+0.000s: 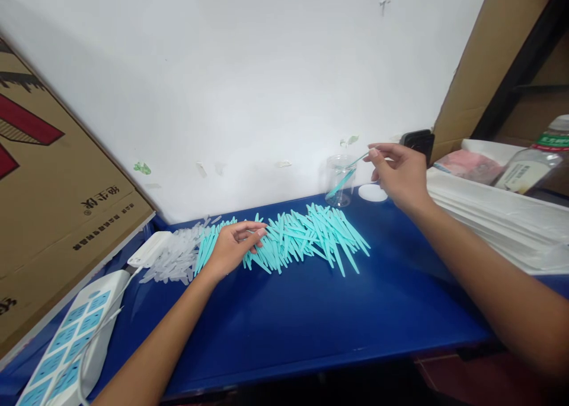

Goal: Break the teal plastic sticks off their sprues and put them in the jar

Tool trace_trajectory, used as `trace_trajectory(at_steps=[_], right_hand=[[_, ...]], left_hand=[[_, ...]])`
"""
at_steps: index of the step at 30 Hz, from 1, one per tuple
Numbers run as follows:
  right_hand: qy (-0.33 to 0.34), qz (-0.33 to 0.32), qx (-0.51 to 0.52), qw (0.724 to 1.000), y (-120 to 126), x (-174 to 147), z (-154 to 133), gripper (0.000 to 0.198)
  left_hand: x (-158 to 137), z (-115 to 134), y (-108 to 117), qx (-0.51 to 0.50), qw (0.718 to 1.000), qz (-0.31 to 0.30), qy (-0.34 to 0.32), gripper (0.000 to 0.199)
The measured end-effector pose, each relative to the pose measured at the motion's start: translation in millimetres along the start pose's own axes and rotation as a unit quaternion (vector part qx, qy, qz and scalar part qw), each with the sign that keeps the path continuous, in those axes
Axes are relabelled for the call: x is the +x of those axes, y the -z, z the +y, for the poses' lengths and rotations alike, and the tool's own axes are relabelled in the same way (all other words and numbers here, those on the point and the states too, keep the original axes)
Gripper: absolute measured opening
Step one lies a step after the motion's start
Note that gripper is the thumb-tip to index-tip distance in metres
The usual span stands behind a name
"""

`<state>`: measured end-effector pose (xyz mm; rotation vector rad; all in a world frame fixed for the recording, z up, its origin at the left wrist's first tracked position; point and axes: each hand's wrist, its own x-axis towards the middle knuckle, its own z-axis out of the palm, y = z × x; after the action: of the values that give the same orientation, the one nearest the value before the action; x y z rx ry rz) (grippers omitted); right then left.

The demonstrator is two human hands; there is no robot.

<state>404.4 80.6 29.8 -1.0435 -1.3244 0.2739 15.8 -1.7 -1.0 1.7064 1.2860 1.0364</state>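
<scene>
Thin turquoise plastic sticks [284, 240], flat and tapered, lie in a long heap on the blue table [284, 329]. My left hand [237, 246] rests over the heap's left part, thumb and fingertips drawn together; whether a stick is between them is hidden. Further right and higher, my right hand [400, 172] pinches one turquoise stick [361, 157] by its end, its other end slanting into the mouth of a clear jar [341, 198]. A few turquoise sticks lean inside that jar. Beside it lies a round white lid [373, 192], below my right fingers.
Translucent plastic pieces [175, 255] are heaped at left beside a white box-shaped object [150, 249]. A power strip [73, 341] with cables lies near the cardboard box [66, 186]. White trays [493, 216] and a bottle [533, 163] stand at right; a wall backs the table.
</scene>
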Motion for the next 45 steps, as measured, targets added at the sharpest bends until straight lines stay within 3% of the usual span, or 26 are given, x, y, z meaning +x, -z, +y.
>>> trace_trajectory(at_steps=[6, 8, 10, 12, 16, 18, 21, 27, 33, 40, 45], right_hand=[[0.001, 0.007, -0.005, 1.0, -2, -2, -2, 0.037], [0.0, -0.004, -0.038, 0.999, -3, -3, -3, 0.032], [0.002, -0.06, -0.114, 0.992, -3, -5, -4, 0.03], [0.008, -0.173, -0.209, 0.962, -3, -8, -4, 0.032], [-0.005, -0.405, -0.306, 0.862, -9, -20, -2, 0.038], [-0.019, -0.464, -0.306, 0.831, -14, -28, 0, 0.041], [-0.021, -0.512, -0.296, 0.806, -21, -38, 0, 0.045], [-0.021, -0.52, -0.258, 0.814, -25, -47, 2, 0.044], [-0.009, -0.49, -0.273, 0.828, -25, -42, 3, 0.027], [0.021, -0.402, -0.294, 0.867, -27, -41, -2, 0.022], [0.022, -0.372, -0.292, 0.881, -28, -43, -5, 0.024]], left_hand=[[0, 2, -1, 0.003, 1.0, 0.007, -0.001, 0.046], [1, -2, 2, 0.059, 0.998, 0.024, -0.014, 0.046], [2, -7, 6, 0.176, 0.981, 0.058, -0.053, 0.042], [3, -10, 12, 0.304, 0.944, 0.088, -0.095, 0.037], [4, -11, 24, 0.437, 0.887, 0.112, -0.103, 0.036], [4, -9, 29, 0.473, 0.868, 0.124, -0.083, 0.038], [4, -7, 35, 0.519, 0.842, 0.136, -0.053, 0.04], [4, -6, 50, 0.583, 0.799, 0.146, -0.012, 0.041], [6, -13, 80, 0.632, 0.763, 0.106, 0.078, 0.032], [5, -17, 116, 0.636, 0.751, 0.115, 0.135, 0.037], [6, -26, 125, 0.63, 0.755, 0.112, 0.144, 0.037]])
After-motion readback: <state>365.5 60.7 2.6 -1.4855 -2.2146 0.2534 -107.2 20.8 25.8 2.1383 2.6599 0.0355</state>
